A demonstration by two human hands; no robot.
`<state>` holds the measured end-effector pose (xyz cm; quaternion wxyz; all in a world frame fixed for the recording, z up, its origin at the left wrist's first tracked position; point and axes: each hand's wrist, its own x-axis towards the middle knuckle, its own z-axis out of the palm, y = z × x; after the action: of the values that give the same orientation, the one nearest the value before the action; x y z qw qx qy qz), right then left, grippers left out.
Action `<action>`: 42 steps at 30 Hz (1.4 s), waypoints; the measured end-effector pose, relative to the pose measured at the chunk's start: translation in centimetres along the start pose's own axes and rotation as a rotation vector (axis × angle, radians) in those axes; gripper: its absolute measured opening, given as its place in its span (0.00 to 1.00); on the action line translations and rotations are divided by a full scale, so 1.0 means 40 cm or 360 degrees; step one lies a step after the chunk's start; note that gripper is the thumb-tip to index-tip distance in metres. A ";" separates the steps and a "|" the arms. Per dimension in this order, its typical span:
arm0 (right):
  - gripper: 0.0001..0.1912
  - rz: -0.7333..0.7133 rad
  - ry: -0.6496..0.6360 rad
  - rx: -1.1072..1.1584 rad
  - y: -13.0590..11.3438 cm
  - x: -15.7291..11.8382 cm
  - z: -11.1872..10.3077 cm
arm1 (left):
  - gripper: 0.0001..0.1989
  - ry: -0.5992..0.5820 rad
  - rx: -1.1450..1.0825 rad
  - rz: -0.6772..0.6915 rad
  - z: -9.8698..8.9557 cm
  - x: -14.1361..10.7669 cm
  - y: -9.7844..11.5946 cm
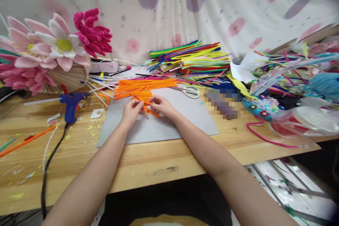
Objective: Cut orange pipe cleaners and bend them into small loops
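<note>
Orange pipe cleaners lie in a wide pile across the back of a grey cutting mat. Shorter orange pieces are bunched in front of that pile. My left hand pinches an orange piece at the left of the bunch, thumb and fingertips together. Close by on the right, my right hand has its thumb and fingers closed round an orange piece too. Short orange ends stick out between and below both hands, over the mat.
White-handled scissors lie at the mat's back right. A blue glue gun with a black cord stands left of the mat. Fuzzy flowers rise behind it. Multicoloured pipe cleaners are heaped at the back, plastic-wrapped items at the right.
</note>
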<state>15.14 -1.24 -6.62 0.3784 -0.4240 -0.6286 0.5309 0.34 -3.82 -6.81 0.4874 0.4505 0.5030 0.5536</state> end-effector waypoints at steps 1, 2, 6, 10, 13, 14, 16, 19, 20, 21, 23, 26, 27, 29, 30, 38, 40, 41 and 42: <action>0.08 -0.0001 0.0049 0.0040 0.000 -0.001 -0.005 | 0.14 -0.0010 -0.0008 -0.0026 0.000 0.000 0.002; 0.08 -0.0018 0.0077 0.0074 0.000 -0.002 -0.009 | 0.14 -0.0020 -0.0015 -0.0053 0.000 -0.001 0.004; 0.08 -0.0123 -0.0039 0.0064 0.000 -0.008 -0.015 | 0.12 -0.0028 -0.0057 -0.0163 -0.001 -0.003 0.015; 0.08 -0.0283 -0.0188 -0.0229 0.006 -0.018 -0.004 | 0.12 -0.0006 -0.0132 -0.0188 -0.001 -0.004 0.025; 0.10 -0.0410 -0.0192 -0.0410 0.004 -0.021 0.001 | 0.14 0.0026 -0.0146 -0.0170 0.000 -0.003 0.027; 0.11 -0.0447 -0.0165 -0.0454 0.002 -0.020 -0.001 | 0.14 0.0045 -0.0142 -0.0154 -0.001 -0.003 0.027; 0.11 -0.0525 0.0003 -0.0580 0.001 -0.013 -0.012 | 0.14 0.0097 -0.0145 -0.0114 -0.001 -0.002 0.025; 0.07 -0.0626 0.0370 -0.0922 0.014 0.006 -0.037 | 0.12 0.0154 -0.0147 -0.0060 -0.002 0.002 0.021; 0.06 -0.0641 0.0433 -0.1051 0.021 0.013 -0.043 | 0.12 0.0158 -0.0139 -0.0040 -0.001 0.005 0.020; 0.05 -0.0641 0.0454 -0.1170 0.029 0.018 -0.048 | 0.12 0.0150 -0.0131 -0.0015 -0.001 0.007 0.017; 0.07 -0.0604 0.0412 -0.1361 0.041 0.025 -0.050 | 0.13 0.0126 -0.0123 0.0035 0.001 0.012 0.013; 0.08 -0.0553 0.0319 -0.1514 0.048 0.025 -0.040 | 0.14 0.0132 -0.0125 0.0041 0.003 0.017 0.006; 0.09 -0.0549 0.0302 -0.1510 0.047 0.023 -0.036 | 0.14 0.0125 -0.0117 0.0026 0.002 0.018 0.005; 0.10 -0.0520 0.0302 -0.1399 0.045 0.020 -0.031 | 0.14 0.0091 -0.0090 0.0003 0.000 0.019 0.003; 0.09 -0.0484 0.0313 -0.1293 0.043 0.019 -0.030 | 0.15 0.0067 -0.0075 0.0005 -0.001 0.019 0.002; 0.10 -0.0230 0.0199 -0.0039 0.029 0.013 -0.038 | 0.12 -0.0025 0.0172 0.0129 -0.003 0.018 -0.014; 0.11 -0.0171 0.0125 0.0175 0.024 0.011 -0.035 | 0.10 -0.0131 0.0343 0.0204 -0.002 0.019 -0.022; 0.11 -0.0151 0.0095 0.0270 0.022 0.009 -0.033 | 0.10 -0.0175 0.0431 0.0249 -0.002 0.020 -0.026; 0.11 -0.0132 0.0066 0.0352 0.020 0.008 -0.031 | 0.09 -0.0203 0.0509 0.0293 -0.002 0.021 -0.030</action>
<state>16.26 -0.44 -7.24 0.4574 -0.3642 -0.5753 0.5720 0.26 -2.99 -8.01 0.3877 0.6005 0.5094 0.4791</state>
